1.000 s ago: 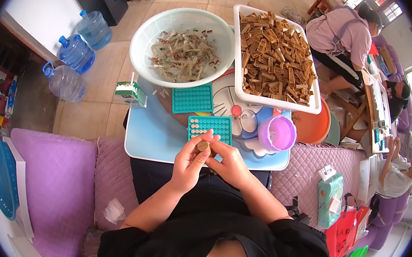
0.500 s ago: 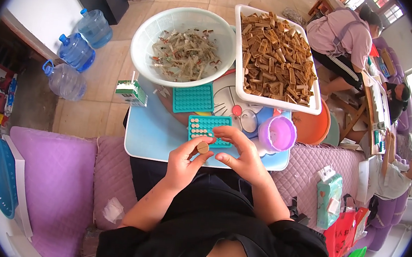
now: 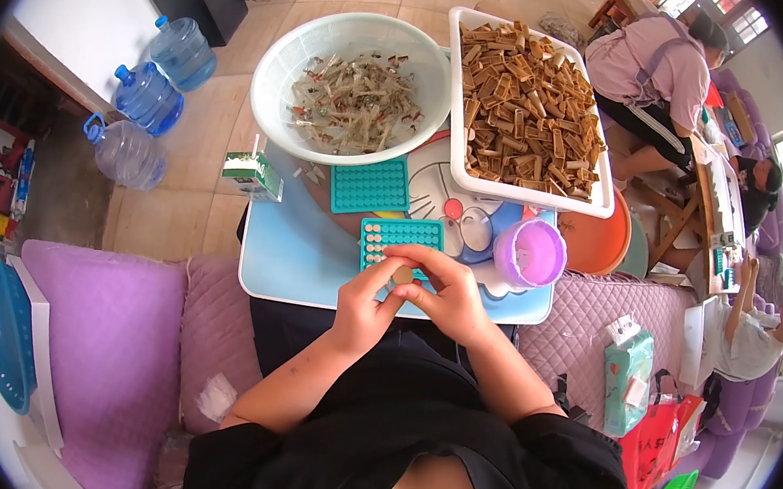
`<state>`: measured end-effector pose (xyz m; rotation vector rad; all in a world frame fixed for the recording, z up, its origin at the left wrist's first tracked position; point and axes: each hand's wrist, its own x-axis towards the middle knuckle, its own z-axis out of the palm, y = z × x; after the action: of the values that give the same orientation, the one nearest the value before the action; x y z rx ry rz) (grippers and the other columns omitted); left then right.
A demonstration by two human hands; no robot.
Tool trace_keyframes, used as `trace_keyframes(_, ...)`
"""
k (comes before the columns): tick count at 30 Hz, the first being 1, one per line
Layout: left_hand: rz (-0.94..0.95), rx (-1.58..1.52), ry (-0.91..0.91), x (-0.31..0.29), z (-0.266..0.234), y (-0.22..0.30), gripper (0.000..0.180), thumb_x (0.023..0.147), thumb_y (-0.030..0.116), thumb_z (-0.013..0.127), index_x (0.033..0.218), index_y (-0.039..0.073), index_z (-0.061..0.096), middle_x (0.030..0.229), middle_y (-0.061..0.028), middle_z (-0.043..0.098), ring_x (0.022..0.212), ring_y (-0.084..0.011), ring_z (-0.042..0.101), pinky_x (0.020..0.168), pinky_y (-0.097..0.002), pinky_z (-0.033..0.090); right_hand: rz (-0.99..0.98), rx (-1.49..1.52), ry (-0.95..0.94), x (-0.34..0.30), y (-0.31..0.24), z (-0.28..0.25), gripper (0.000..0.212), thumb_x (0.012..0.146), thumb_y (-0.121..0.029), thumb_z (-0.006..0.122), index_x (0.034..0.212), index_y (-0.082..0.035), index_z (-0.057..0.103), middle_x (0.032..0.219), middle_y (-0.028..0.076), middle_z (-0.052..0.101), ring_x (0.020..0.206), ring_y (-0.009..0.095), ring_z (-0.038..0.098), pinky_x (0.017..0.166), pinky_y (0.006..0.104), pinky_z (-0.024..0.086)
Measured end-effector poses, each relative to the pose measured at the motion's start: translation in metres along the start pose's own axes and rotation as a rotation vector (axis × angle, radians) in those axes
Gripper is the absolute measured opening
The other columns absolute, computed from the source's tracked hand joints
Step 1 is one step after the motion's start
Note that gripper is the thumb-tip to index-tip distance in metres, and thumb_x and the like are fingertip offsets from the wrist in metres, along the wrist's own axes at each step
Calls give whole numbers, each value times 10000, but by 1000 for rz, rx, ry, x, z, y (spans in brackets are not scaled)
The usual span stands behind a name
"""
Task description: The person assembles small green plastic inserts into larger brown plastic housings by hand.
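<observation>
Over the near edge of a low blue table [image 3: 300, 259], my left hand [image 3: 365, 306] and my right hand [image 3: 452, 299] meet. Their fingertips pinch a small round tan piece [image 3: 403, 275] from both sides; only its flat disc end shows. Just beyond lies a teal tray [image 3: 421, 233] of small round wells, with several pale round pieces in its left columns, partly hidden by my fingers. A second teal tray [image 3: 369, 186] sits behind it, its wells showing no pieces. To the right stands a purple cup [image 3: 530, 255].
Behind are a pale basin [image 3: 271, 106] of clear plastic pieces and a white tub [image 3: 528, 199] heaped with brown tube-like pieces. A green-and-white carton [image 3: 252, 176] stands at the table's left. Blue water bottles [image 3: 146, 98] are on the floor. Other people sit at right.
My right hand has moved left and closed on the tan piece, which only the left hand held before. The piece has shifted slightly right.
</observation>
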<state>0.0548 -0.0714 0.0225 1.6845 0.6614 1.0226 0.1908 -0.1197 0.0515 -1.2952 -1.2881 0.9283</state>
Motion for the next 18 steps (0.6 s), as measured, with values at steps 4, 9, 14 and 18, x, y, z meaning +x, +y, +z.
trace_keyframes(4, 151, 48, -49, 15, -3, 3, 289, 803, 29, 660, 1077, 4, 571, 902, -86, 636, 850, -194, 619, 787, -290, 465, 63, 289, 23, 1, 10, -14, 340, 870, -105, 613, 1172, 27, 530, 1022, 87, 614, 975, 166, 572, 851, 312, 469)
trace_keyframes(9, -408, -899, -126, 8, -7, -7, 296, 813, 39, 670, 1081, 29, 544, 1019, -53, 577, 937, -141, 575, 882, -280, 443, 318, 323, -98, -9, 13, -25, 203, 906, -55, 546, 1092, 26, 554, 903, 48, 636, 822, 125, 595, 726, 267, 491)
trace_keyframes(14, -354, -762, -160, 4, -13, -5, 274, 807, -7, 664, 1058, 4, 556, 1009, -72, 602, 950, -155, 583, 849, -294, 458, 0, 159, 43, -14, 10, -19, 374, 719, -189, 771, 1002, 7, 625, 958, 59, 576, 887, 147, 564, 767, 275, 471)
trace_keyframes(18, -204, -350, -247, 8, -26, 5, 311, 770, -17, 683, 1063, 2, 577, 1015, -79, 615, 954, -184, 609, 836, -299, 470, -191, -194, 86, -14, 1, -20, 300, 709, -150, 765, 981, -58, 676, 911, 62, 589, 835, 162, 586, 726, 270, 491)
